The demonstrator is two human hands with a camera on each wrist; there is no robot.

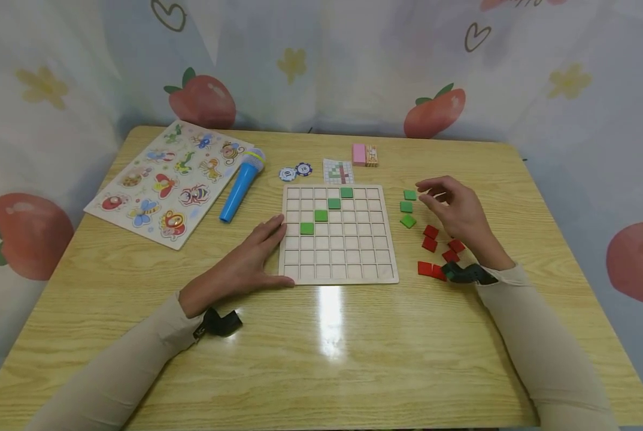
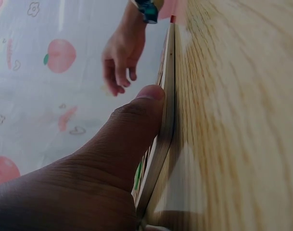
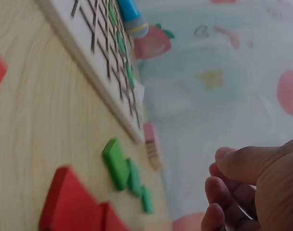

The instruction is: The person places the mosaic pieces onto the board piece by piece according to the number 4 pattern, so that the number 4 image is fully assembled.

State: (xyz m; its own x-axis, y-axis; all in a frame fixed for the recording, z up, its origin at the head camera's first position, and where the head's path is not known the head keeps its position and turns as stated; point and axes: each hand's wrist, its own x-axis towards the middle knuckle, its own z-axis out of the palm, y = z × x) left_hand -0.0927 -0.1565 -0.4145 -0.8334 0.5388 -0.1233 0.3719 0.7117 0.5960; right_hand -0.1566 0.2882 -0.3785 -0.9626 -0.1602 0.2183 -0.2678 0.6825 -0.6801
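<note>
So we're looking at a pale wooden grid board (image 1: 337,257) sitting mid-frame on the wood-grain desk (image 1: 257,377). Four green tiles (image 1: 321,215) are in its squares, making a slanted line from the top row, right of center, down toward the left edge.

Our left hand (image 1: 246,257) is at the board's left side, fingers extended along that edge and the thumb spread away from them, down at the lower left corner. In the left wrist view we can see the thumb touching the board's rim.

Our right hand (image 1: 458,206) hangs over the desk, right of center in the frame. Its fingers are loosely bent with a gap to the thumb, and we can't spot anything between them, in the right wrist view either. Just left of it, three loose green tiles (image 1: 406,206) sit in a column beside the board, the lowest one turned like a diamond. Below those, the red tiles (image 1: 429,244) are scattered toward our right wrist.

Above the board, near the top center, we've got a small grid card (image 1: 339,172), a pink box (image 1: 358,154) to its right and two poker chips (image 1: 296,172) to its left. A blue toy microphone (image 1: 240,185) lies farther left, its head just by the bug picture sheet (image 1: 160,185) in the upper left.
</note>
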